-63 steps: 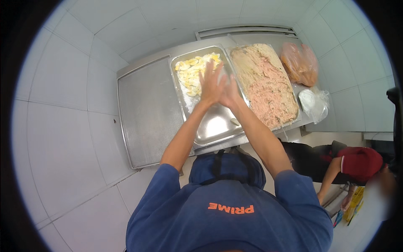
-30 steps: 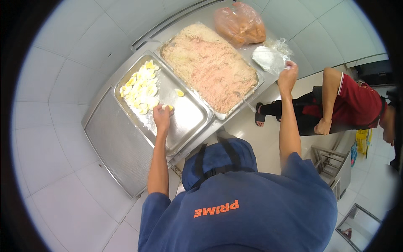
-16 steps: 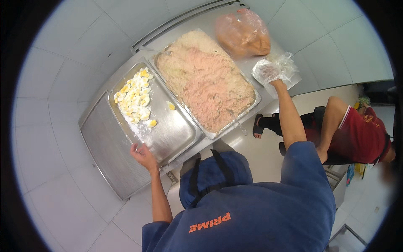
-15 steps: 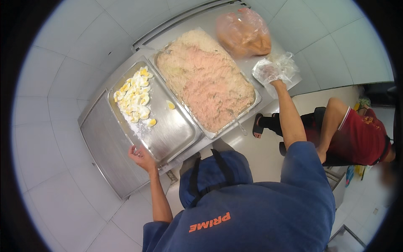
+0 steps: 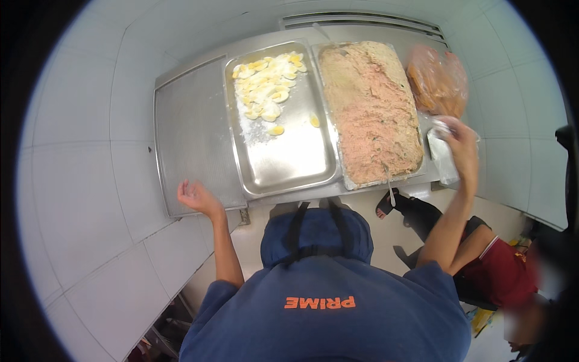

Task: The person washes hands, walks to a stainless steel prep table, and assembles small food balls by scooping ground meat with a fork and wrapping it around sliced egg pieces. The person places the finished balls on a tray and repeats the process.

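My right hand (image 5: 463,148) is at the right end of the counter, its fingers closed on crumpled clear plastic film (image 5: 441,129), possibly a thin bag. A flat white plastic packet (image 5: 443,158) lies just under that hand. My left hand (image 5: 199,198) hovers over the front of the bare ridged steel surface (image 5: 196,130), holding nothing, with its fingers loosely curled and apart. Between my hands stand two trays. The steel tray (image 5: 289,158) has cut boiled eggs (image 5: 265,84) and white powder in it. The other is heaped with pinkish ground mixture (image 5: 374,114), a spoon (image 5: 391,187) sticking out at its front.
An orange-filled plastic bag (image 5: 437,81) stands at the back right. Tiled walls (image 5: 78,181) close in the counter on the left, back and right. Close by my right arm, a person in a red shirt (image 5: 500,271) sits low. A metal handle (image 5: 321,30) lies behind the trays.
The view has turned, so the counter now looks straighter. My right hand has drawn back from inside the clear plastic and now grips it from above. My left hand has moved left, away from the egg tray.
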`<state>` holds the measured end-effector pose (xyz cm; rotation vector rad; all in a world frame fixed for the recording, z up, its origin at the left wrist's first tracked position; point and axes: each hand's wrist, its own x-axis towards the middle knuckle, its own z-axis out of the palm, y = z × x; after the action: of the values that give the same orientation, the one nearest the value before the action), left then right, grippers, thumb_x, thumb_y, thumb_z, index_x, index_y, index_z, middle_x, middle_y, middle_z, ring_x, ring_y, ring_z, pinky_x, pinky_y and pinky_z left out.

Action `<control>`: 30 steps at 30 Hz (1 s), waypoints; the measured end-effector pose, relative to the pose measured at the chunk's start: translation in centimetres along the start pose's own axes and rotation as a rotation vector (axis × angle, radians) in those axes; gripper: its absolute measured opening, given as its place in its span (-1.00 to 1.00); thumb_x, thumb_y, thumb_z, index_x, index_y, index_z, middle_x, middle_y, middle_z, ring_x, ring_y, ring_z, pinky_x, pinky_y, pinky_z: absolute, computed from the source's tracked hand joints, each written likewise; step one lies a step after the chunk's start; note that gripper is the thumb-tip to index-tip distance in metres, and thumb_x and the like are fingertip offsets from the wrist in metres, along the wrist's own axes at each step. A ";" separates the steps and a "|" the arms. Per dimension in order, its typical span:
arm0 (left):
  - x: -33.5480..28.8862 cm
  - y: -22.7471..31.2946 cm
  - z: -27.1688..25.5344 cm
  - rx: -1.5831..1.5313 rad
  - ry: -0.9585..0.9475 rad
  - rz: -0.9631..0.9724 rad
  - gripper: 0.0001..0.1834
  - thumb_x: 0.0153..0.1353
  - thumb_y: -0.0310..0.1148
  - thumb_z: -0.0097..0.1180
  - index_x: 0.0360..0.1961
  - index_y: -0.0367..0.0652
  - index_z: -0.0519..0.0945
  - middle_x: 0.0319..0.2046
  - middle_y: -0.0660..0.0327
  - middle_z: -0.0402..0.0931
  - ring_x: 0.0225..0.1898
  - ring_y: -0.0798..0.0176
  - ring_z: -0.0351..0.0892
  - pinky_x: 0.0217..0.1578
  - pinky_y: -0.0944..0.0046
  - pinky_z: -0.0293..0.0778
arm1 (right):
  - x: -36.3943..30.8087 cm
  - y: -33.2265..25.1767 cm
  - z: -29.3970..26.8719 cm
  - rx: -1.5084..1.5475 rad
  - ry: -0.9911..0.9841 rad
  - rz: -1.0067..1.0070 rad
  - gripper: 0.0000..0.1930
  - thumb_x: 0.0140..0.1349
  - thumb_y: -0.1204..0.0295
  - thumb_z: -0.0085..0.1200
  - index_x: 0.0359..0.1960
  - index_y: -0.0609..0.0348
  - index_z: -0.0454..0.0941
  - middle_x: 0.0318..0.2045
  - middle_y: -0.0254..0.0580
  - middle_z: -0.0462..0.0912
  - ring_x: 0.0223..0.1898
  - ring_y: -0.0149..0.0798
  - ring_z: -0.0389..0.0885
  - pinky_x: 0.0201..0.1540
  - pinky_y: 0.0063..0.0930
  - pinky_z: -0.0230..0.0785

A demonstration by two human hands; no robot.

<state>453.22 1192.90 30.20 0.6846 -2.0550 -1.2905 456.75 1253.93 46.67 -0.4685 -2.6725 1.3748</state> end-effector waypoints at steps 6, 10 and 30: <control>2.6 0.2 -0.2 -0.119 -0.004 0.028 -0.57 0.40 -0.54 0.08 0.25 -0.27 0.32 0.21 0.07 0.38 0.07 0.21 0.44 0.13 0.16 0.43 | 6.2 -5.4 22.6 -0.260 -0.384 -0.206 -0.74 0.22 0.57 0.21 -0.05 0.26 0.75 -0.25 -0.01 0.80 -0.20 -0.14 0.78 -0.08 -0.27 0.58; 2.8 -0.8 -3.8 -0.057 0.056 0.028 -0.56 0.38 -0.54 0.13 0.24 -0.29 0.36 0.19 0.07 0.44 0.02 0.24 0.48 0.09 0.24 0.46 | 8.0 -3.4 28.3 -0.434 -0.329 -0.329 -0.70 0.13 0.65 0.16 -0.08 0.30 0.75 -0.18 0.15 0.77 -0.10 0.11 0.76 0.00 -0.15 0.58; 4.0 -3.1 -10.2 -0.072 0.203 -0.127 -0.64 0.41 -0.55 0.10 0.19 -0.29 0.41 0.16 0.09 0.45 0.04 0.26 0.43 0.16 0.22 0.41 | 8.4 -10.0 38.6 -0.196 -0.338 -0.561 -0.87 0.19 0.57 0.24 -0.24 0.32 0.73 -0.34 0.12 0.75 -0.34 -0.05 0.74 -0.25 -0.24 0.54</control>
<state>458.23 1182.80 31.74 0.8868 -1.8184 -1.3010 437.80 1221.13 31.57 0.5195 -2.8716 1.1007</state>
